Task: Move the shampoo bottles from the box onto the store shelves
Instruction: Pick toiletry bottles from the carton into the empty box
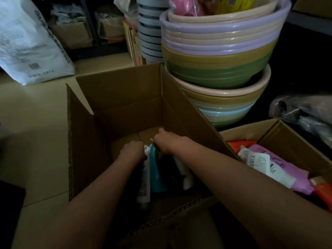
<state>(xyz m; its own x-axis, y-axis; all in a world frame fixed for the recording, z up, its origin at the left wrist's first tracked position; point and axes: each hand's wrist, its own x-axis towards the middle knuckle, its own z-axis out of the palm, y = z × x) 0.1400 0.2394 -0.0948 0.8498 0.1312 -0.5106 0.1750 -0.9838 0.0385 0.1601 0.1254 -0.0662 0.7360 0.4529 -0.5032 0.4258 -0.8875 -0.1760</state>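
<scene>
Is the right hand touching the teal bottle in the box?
Touching. The head view shows the right hand with fingers curled over the top of the teal bottle.

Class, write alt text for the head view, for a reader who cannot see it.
Both hands reach into an open cardboard box on the floor: the left hand and right hand are at the tops of bottles lying inside. Stacked basins stand behind it.

matt corrugated cardboard box, glossy plastic basins, smooth floor tiles
</scene>
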